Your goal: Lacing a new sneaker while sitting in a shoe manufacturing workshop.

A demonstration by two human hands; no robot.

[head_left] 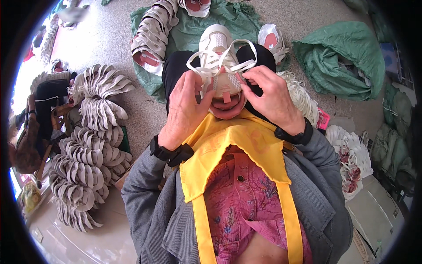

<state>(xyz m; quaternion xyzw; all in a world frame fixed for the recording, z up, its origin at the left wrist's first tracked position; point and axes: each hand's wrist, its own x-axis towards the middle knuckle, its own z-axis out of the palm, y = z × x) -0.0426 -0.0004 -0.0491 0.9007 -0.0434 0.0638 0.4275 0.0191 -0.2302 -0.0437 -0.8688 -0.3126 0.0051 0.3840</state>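
A white sneaker (216,40) with pink lining rests on my lap, its toe pointing away from me. White shoelaces (214,62) run across its front in loose loops to both sides. The pink heel collar (226,112) faces me, with a small pink tab on the tongue. My left hand (187,105) is closed on the sneaker's left side, thumb and fingers at the upper by the laces. On the other side my right hand (270,94) pinches the sneaker's right edge between thumb and forefinger; whether a lace is also in that pinch is hidden.
A yellow apron (233,132) covers my lap. Rows of stacked grey-white shoe parts (79,167) lie at left. Ahead, more white shoes (151,39) line a green sheet (189,33). A green sack (338,57) stands far right, with white lace bundles (301,97) nearer me.
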